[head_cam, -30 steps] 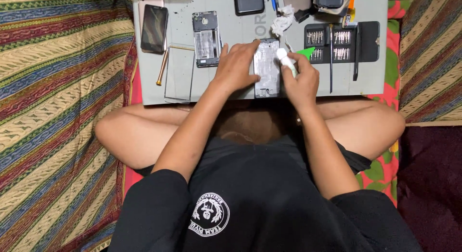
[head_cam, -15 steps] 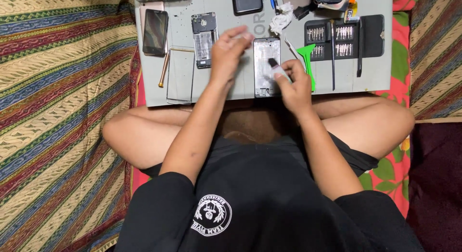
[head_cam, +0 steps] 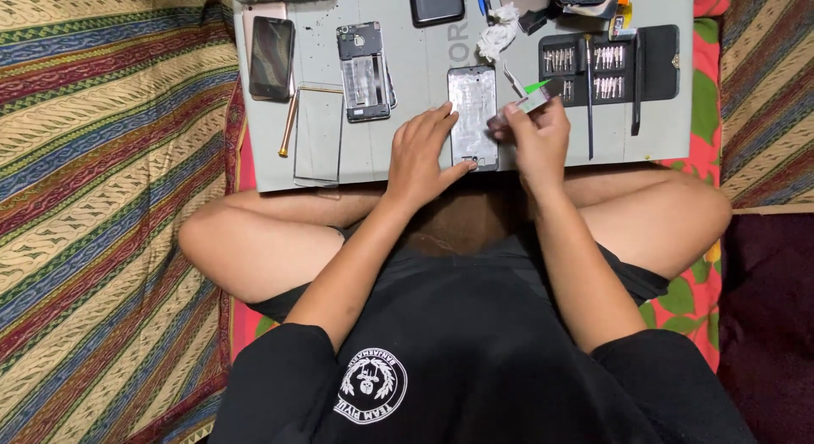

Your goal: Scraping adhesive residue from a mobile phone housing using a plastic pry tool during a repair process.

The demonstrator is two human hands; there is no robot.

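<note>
Nearest the camera: black t-shirt [head_cam: 475, 359] with a round white emblem, crossed bare legs, all on a striped woven blanket [head_cam: 93, 240]. A grey worktop [head_cam: 424, 62] — a flat board — lies just past the knees.

Left hand [head_cam: 421, 156] lies flat on the worktop, fingers spread narrow, fingertips touching the left edge of the silver phone frame [head_cam: 472, 113]; it grips nothing, just pins the frame. The frame lies flat near the worktop's near edge, roughly centre, between the two hands.

Right hand [head_cam: 536, 139] is closed on a small white tool [head_cam: 524, 105], its tip at the frame's right edge. A green pick [head_cam: 537, 86] shows just above the fingers; can't tell whether the hand holds it too or it just lies there.

Left of the left hand: a clear glass panel [head_cam: 318, 134] flat on the worktop, a wooden-handled tool [head_cam: 290, 122] beside it. Farther: an opened phone body [head_cam: 366, 71] with its internals exposed, and a dark-screened phone [head_cam: 272, 47] at the far left.

Right side: a black screwdriver bit case [head_cam: 657, 62] lying open, bits in rows. Near the far edge — a crumpled white wipe [head_cam: 496, 37] and a dark phone back [head_cam: 436, 3].
</note>
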